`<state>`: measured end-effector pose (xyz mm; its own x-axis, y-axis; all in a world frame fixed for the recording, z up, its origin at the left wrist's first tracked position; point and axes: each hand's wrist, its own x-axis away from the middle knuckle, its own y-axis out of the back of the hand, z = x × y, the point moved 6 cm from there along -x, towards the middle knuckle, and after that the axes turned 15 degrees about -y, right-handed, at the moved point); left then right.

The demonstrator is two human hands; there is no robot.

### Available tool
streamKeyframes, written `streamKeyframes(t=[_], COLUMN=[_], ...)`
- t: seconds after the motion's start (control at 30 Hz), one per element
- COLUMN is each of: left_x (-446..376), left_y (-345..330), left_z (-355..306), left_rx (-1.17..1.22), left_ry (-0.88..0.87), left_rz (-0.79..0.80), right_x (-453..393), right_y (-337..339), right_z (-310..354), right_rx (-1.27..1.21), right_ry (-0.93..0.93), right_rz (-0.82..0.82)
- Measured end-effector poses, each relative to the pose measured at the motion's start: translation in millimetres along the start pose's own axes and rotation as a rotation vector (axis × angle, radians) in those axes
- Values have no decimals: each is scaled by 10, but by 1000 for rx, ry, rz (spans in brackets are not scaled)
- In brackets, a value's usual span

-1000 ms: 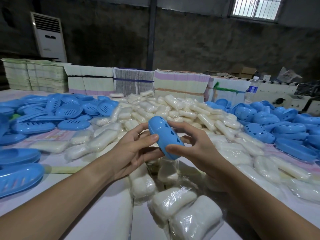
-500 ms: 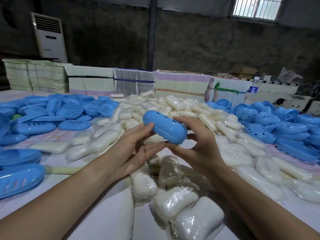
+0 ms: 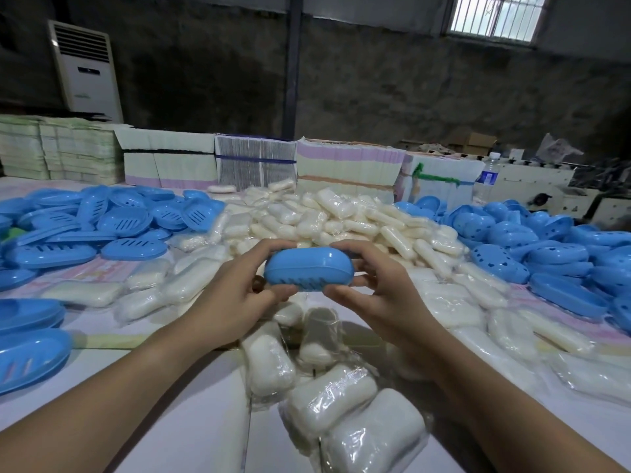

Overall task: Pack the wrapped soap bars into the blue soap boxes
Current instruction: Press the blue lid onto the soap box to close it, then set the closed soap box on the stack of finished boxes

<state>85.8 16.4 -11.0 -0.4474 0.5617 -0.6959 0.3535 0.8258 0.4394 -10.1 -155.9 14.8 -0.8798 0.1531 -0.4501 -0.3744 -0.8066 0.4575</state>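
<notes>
Above the near middle of the tabletop (image 3: 191, 421), a closed blue soap box (image 3: 308, 269) is held level in the air, long axis running left to right, slotted side facing the camera. Left hand (image 3: 235, 302) grips its left end: fingers (image 3: 269, 245) curled over the top, thumb underneath. Right hand (image 3: 386, 295) grips the right end the same way, fingers arched over the top edge, thumb below the box. Both hands hold the box narrowly between fingers and thumb.

Wrapped soap bars (image 3: 327, 216) lie in a heap from the near edge back to the far middle of the tabletop; several lie directly under the hands. Open blue box halves with slots (image 3: 112, 220) are piled toward the left edge. Blue halves with round holes (image 3: 532, 240) are piled toward the right edge. Along the far edge stand bundles of flat cartons (image 3: 345, 165). A water bottle (image 3: 489, 175) stands at the far right. A white floor air conditioner (image 3: 85, 70) stands against the wall behind.
</notes>
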Motion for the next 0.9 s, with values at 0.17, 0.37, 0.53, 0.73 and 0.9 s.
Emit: streamKeyframes(t=[0.17,0.37,0.53,0.73,0.9], left_x=[18,15,-2,-4,26], left_y=[12,-71,-115,-256,-308], left_z=[-88,-298,-341,-378,-147], left_rx=[-215,-333,-344,-160,-185], left_ry=[-120,-310,-374,-299,-214], left_rz=[1,71,116,91,162], right_x=[24,-3,-22,186,468], right_y=[10,-9,-23,271,1188], right_z=[-15,-94,-66,-82,-340], right_rx=[19,-27,-14,118,388], right_ry=[22,-223,-372,-393,-512], right_rz=[9,180,356,136,-241])
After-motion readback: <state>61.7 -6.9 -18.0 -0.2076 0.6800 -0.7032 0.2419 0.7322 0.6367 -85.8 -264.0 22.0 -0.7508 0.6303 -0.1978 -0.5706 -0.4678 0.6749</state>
